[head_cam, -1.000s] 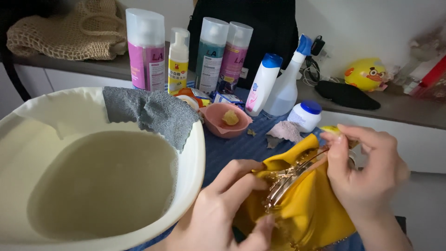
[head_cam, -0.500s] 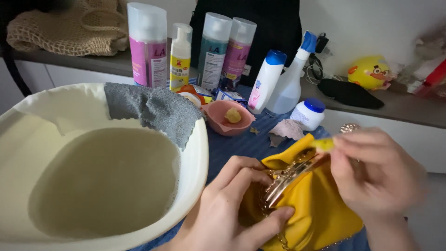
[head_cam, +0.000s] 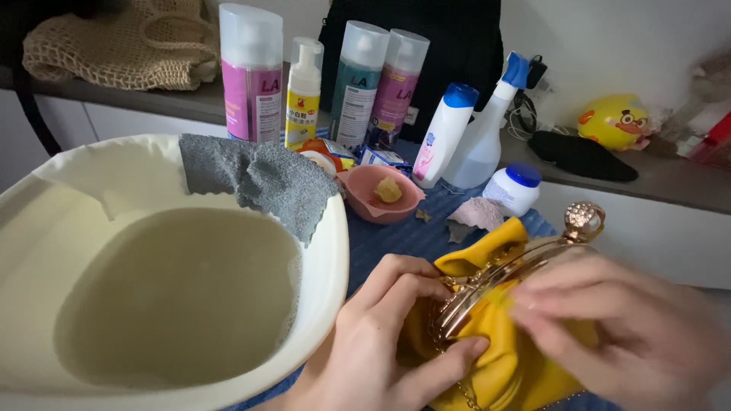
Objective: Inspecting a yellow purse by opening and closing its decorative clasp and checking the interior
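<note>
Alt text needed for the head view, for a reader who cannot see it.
Two bare hands, left hand and right hand, hold a yellow clasp purse beside a cream basin of cloudy water with a grey cloth on its rim.

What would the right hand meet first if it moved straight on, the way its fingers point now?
The right hand points left, its blurred fingers already on the yellow clasp purse. Straight on, it would probably meet the left hand, which holds the purse at the gold frame; depth is unclear.
</note>
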